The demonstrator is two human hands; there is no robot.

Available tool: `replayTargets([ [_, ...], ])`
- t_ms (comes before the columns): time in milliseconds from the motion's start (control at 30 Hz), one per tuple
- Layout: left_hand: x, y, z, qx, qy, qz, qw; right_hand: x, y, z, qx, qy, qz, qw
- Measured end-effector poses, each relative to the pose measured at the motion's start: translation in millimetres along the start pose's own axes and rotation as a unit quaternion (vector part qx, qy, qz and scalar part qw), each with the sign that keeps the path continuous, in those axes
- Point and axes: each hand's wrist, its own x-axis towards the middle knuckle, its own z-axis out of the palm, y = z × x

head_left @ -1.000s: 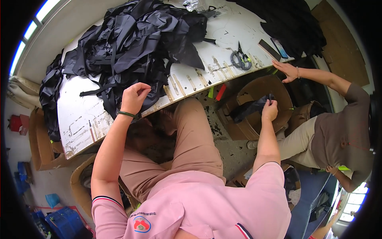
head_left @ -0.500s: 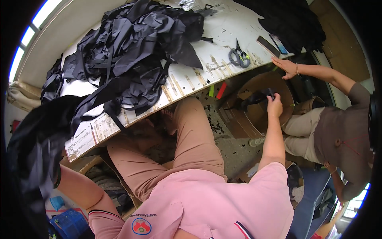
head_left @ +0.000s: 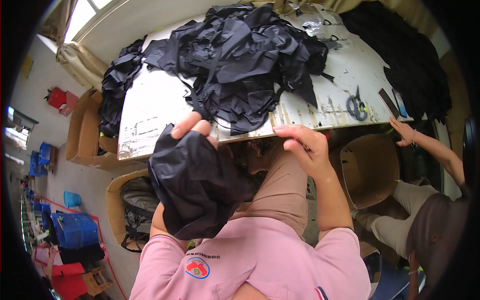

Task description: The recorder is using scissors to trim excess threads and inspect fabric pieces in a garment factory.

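Left: our left hand (head_left: pixel 193 128) grasps a black cloth piece (head_left: pixel 195 185), hanging over the lap (head_left: pixel 280 192) before the tabletop's (head_left: pixel 155 97) front edge; we do best keeping its folds clear of that edge. Centre: a black fabric pile (head_left: pixel 240 65) reaches the front edge. Right: our right hand (head_left: pixel 310 149), empty with fingers parted, could steady the cloth; scissors (head_left: pixel 356 108) lie farther right, near the same edge.

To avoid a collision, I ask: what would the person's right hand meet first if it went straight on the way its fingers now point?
The right hand would probably meet the black fabric pile on the white table first, though depth is unclear.
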Motion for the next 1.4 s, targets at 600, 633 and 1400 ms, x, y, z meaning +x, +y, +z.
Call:
replayTargets([
  [600,20.0,-66.8,-32.3,-0.369,0.016,-0.069,0.927,-486.2,200.2,26.8,0.169,0.207,0.806,0.529],
  [633,26.5,-74.2,-32.0,-0.524,-0.087,-0.113,0.84,-509.3,211.7,21.1,-0.028,0.188,0.704,0.685],
  [1400,-28.0,-112.1,-111.2,0.012,0.026,-0.043,0.999,-2.1,1.2,114.7,0.338,0.104,0.469,0.809],
])
